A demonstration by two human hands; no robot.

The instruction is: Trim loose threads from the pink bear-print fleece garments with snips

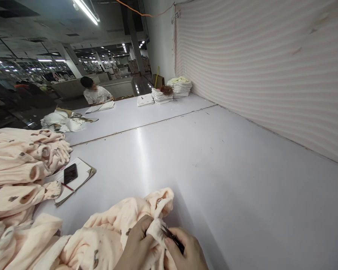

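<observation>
A soft, pale peach garment [109, 221] with small dark printed motifs lies bunched at the table's near edge. My left hand [139, 240] pinches a fold of it between thumb and fingers. Close beside it, my right hand [187, 245] is closed around a small dark tool, which looks like thread snips [173, 238]. The tip of the snips touches or lies right against the pinched fold; whether the blades are apart I cannot tell. Part of the garment is hidden under both hands.
More peach garments [22, 157] are piled at the left. Near them a phone [70, 173] and a pen [67, 186] rest on papers [83, 172]. White cloth stacks [180, 87] stand at the far end, where a person [95, 92] sits. A striped covered wall [259, 67] borders the table's right side.
</observation>
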